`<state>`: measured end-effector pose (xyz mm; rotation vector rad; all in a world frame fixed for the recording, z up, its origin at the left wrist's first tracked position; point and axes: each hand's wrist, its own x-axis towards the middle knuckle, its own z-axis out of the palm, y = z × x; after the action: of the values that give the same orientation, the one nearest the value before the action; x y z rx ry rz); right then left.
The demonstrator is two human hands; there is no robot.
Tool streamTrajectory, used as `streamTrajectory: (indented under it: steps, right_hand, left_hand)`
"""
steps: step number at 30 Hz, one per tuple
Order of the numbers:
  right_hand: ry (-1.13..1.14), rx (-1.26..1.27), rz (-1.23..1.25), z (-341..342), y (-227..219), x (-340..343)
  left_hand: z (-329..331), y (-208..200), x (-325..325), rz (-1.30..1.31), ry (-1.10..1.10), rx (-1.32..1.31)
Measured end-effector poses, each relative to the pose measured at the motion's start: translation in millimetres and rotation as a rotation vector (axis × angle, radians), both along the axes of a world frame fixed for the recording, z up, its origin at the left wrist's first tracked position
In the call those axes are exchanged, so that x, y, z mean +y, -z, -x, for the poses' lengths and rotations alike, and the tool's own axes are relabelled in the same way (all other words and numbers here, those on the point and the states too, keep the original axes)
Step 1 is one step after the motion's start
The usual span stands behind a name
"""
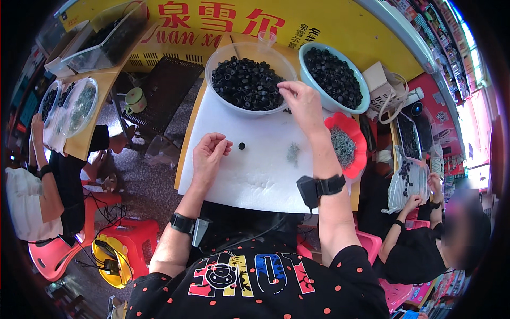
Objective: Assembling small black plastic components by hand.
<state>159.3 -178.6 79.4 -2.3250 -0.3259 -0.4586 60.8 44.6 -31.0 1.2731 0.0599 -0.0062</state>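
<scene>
My right hand [304, 106] reaches over the right rim of a clear plastic bowl [226, 105] full of small black round caps [244, 80]. Its thumb and fingertips are pinched together beside the caps; what they hold, if anything, is too small to make out. Lower and to the left, my left hand [210, 155] hovers above a white foam sheet [244, 183] with its fingers curled and tips together, and I cannot see what is in them. One loose black cap [241, 145] lies just right of it. A small heap of thin grey screws [293, 153] rests on the sheet.
A light-blue basin [362, 106] of black caps stands at the back right. Below it sits a red flower-shaped bowl [359, 167] of grey screws. A paper bag [378, 87] is farther right. People work at tables on both sides; a red stool [135, 239] stands left.
</scene>
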Motion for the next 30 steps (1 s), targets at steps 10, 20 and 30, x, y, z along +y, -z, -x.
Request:
streamTrajectory:
  steps: [10, 20, 30]
  right_hand:
    - [-0.089, 0.195, 0.402, -33.5, 4.5, 6.4]
    - [-0.361, 0.046, 0.417, -48.5, 33.9, 27.3]
    - [-0.346, 0.254, 0.396, -46.5, 19.2, 33.6]
  left_hand:
    - [-0.8, 2.7, -0.8, -0.008, 0.003, -0.016]
    - [-1.5, 2.6, -1.4, -0.024, 0.014, -0.012]
    - [-1.2, 4.6, -2.0, -0.026, 0.009, -0.001]
